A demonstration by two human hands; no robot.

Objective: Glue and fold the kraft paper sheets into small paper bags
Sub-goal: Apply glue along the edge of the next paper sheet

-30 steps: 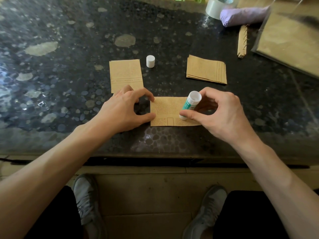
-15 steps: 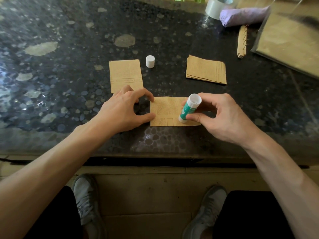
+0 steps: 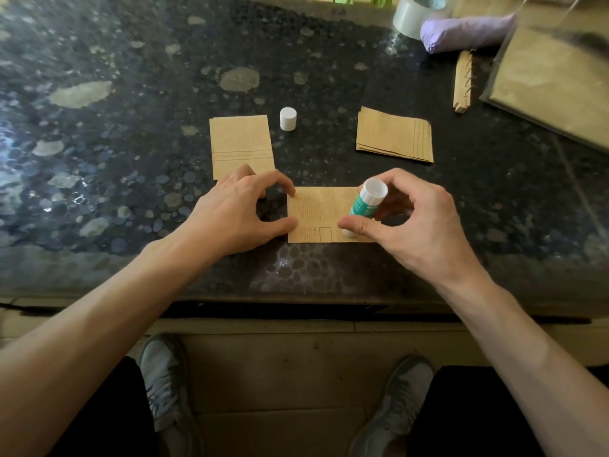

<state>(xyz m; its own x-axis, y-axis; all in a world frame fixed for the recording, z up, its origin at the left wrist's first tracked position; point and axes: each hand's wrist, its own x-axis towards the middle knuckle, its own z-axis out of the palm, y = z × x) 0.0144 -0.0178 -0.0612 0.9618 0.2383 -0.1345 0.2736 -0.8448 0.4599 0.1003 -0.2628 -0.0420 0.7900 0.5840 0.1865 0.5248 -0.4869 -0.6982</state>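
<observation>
A small kraft paper sheet point(image 3: 321, 214) lies near the front edge of the dark stone table point(image 3: 131, 94). My left hand point(image 3: 237, 214) holds down its left edge with forefinger and thumb tips. My right hand point(image 3: 418, 225) grips a green and white glue stick point(image 3: 365, 204), tilted, its lower end on the sheet's right part. The stick's white cap point(image 3: 288, 118) stands further back. A folded kraft piece point(image 3: 241, 145) lies behind my left hand. A stack of kraft sheets point(image 3: 395, 135) lies to the back right.
At the back right are a roll of clear tape point(image 3: 410, 14), a purple bundle point(image 3: 464, 31), a narrow folded kraft strip point(image 3: 463, 84) and a clear sleeve with kraft paper point(image 3: 553, 80). My shoes and knees show below the table edge.
The glue stick's lower end slid a little leftward along the sheet's bottom right, and my right hand shifted with it. My left hand stayed put on the left edge.
</observation>
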